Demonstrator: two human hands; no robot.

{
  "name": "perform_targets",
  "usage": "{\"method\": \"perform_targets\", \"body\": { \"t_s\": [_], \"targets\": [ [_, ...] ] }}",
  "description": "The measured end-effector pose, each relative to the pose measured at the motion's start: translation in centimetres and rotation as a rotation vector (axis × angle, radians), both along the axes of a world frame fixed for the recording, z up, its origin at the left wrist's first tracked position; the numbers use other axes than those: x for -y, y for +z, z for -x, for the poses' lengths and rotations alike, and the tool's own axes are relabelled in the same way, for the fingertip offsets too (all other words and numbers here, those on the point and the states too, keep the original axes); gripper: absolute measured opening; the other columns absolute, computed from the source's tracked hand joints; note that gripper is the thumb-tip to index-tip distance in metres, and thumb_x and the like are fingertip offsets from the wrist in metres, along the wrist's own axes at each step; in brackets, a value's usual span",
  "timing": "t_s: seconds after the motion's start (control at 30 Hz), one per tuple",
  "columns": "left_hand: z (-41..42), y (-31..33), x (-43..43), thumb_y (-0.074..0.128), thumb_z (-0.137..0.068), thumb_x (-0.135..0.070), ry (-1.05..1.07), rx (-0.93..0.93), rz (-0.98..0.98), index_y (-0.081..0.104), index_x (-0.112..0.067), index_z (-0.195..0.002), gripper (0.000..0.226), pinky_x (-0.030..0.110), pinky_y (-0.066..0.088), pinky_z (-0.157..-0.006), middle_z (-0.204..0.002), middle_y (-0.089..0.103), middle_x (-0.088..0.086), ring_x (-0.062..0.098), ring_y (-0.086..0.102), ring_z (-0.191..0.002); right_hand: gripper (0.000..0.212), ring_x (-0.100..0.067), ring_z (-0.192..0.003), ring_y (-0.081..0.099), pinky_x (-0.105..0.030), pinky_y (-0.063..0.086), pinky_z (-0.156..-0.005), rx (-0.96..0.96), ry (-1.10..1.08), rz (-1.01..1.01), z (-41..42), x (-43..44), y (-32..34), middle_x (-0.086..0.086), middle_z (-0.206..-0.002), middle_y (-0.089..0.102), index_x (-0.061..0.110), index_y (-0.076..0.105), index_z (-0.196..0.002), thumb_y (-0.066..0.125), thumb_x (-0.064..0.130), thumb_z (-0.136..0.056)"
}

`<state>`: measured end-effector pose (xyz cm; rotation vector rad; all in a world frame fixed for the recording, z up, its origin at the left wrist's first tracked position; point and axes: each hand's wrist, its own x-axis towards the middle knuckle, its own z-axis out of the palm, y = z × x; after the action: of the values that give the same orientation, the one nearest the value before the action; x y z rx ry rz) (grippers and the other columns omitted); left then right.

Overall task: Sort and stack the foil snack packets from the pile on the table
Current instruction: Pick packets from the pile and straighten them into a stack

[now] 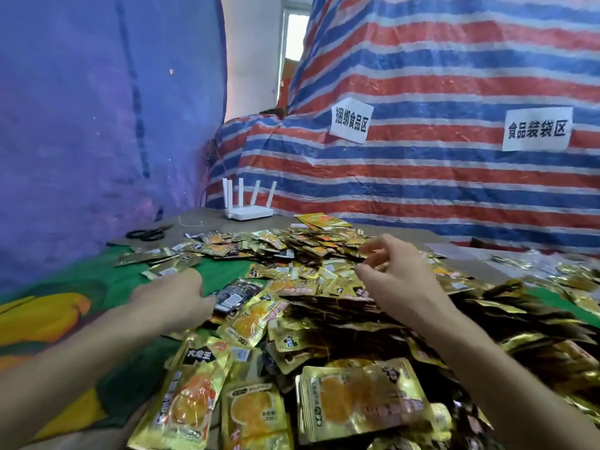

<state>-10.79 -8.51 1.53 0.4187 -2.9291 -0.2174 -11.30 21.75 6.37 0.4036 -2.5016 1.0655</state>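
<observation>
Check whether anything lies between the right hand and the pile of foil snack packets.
Nothing visible does. The right hand hovers above the pile of foil snack packets, fingers loosely spread, only open air between.

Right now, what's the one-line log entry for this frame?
stage: sorting | left hand: at left edge of pile, grip unclear | right hand: above pile, fingers loosely curled, empty | neat stack: nearest camera

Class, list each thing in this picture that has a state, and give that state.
packet pile, loose, jumbled
near stack, neat, face up
left hand, low by the pile, grip unclear
right hand, above pile, loosely curled, empty
scissors, flat, blades closed
router, antennas up
</observation>
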Motion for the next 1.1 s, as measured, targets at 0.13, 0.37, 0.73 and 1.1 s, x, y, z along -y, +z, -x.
{"method": "perform_targets", "body": {
  "t_s": [0.13, 0.37, 0.73, 1.1],
  "targets": [
    [6.7, 0.5, -2.2, 0.052, -0.093, -0.025, -0.164, -0.026, -0.076, 0.061, -0.014, -0.088, 0.015, 0.029, 0.047, -0.059, -0.079, 0.068, 0.003, 0.02, 0.06, -0.065, 0.046, -0.021, -0.106, 0.064, -0.043, 0.056, -0.093, 0.12, -0.041, -0.279, 7.0, 1.6, 1.8, -0.007, -0.128, 0.063, 0.016, 0.053, -0.136, 0.061, 0.019, -0.091],
    [16.6, -0.6, -3.7, 0.046, -0.099, -0.022, -0.302, -0.05, 0.135, 0.059, -0.011, -0.106, 0.018, 0.034, 0.042, -0.065, -0.103, 0.064, 0.007, 0.025, 0.059, -0.09, 0.044, -0.031, -0.118, 0.058, -0.046, 0.051, -0.103, 0.325, -0.074, -0.784, 18.6, 3.8, 0.4, -0.012, -0.133, 0.06, 0.009, 0.06, -0.129, 0.064, 0.037, -0.095],
    [24.4, -5.0, -3.1, 0.062, -0.09, -0.028, -0.311, 0.167, -0.371, 0.039, -0.018, -0.151, 0.066, 0.039, 0.04, -0.11, -0.15, 0.044, 0.009, 0.028, 0.048, -0.128, 0.061, -0.02, -0.086, 0.058, -0.035, 0.048, -0.071, 0.59, -0.157, -0.741, 25.8, 3.9, -3.4, 0.005, -0.09, 0.058, 0.018, 0.061, -0.099, 0.083, 0.066, -0.067],
    [23.6, -4.5, -4.3, 0.05, -0.092, -0.014, -0.304, 0.093, -0.039, 0.057, -0.008, -0.124, 0.033, 0.04, 0.044, -0.092, -0.127, 0.053, 0.014, 0.03, 0.053, -0.115, 0.051, -0.022, -0.094, 0.063, -0.034, 0.052, -0.077, 0.461, -0.056, -0.56, 23.9, 4.5, -2.1, 0.0, -0.1, 0.063, 0.015, 0.066, -0.11, 0.091, 0.033, -0.07]
  ]
}}
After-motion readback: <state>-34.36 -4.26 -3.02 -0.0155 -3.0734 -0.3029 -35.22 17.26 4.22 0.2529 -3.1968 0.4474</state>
